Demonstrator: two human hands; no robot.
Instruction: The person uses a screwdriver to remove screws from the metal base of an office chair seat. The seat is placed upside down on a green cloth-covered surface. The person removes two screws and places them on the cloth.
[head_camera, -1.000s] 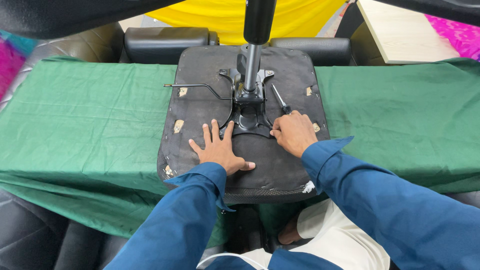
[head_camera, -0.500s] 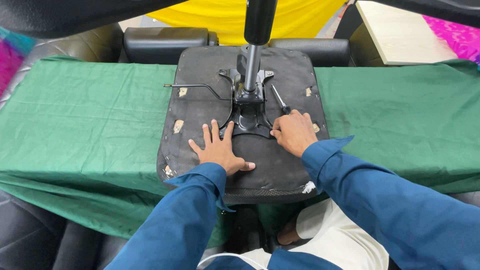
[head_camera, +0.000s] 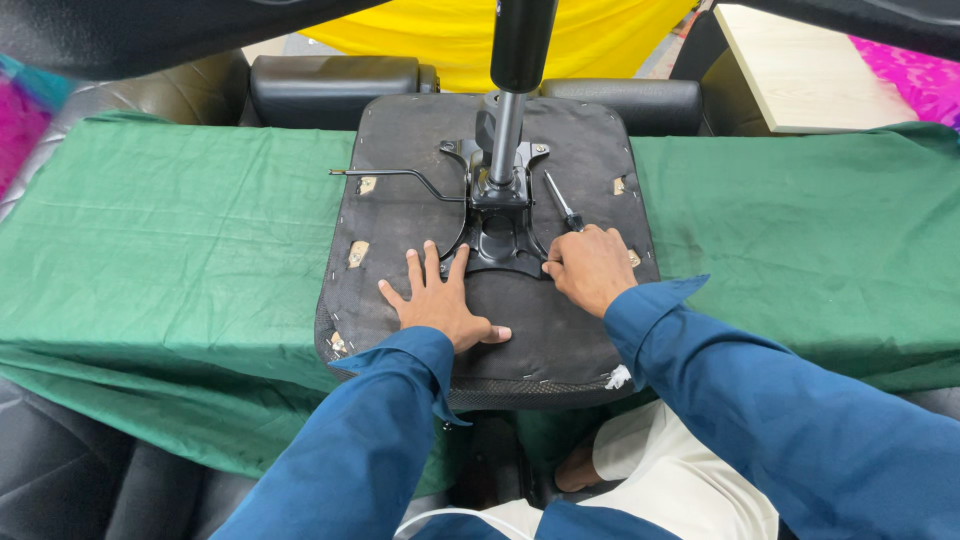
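An upturned black chair seat (head_camera: 420, 215) lies on the green cloth (head_camera: 180, 240) covering the counter, its metal mechanism plate (head_camera: 497, 215) and gas column (head_camera: 505, 130) pointing up. The left hand (head_camera: 440, 300) rests flat on the seat just below the plate, fingers spread, its grip wide and holding nothing. The right hand (head_camera: 590, 268) is curled around a screwdriver (head_camera: 560, 203) at the plate's right edge.

Even, bright light falls from above; my hands (head_camera: 515, 290) cast only faint, soft shadows on the dark seat underside (head_camera: 400, 215). Everything I see is sharp, without glare. Straight lines bow slightly toward the edges.
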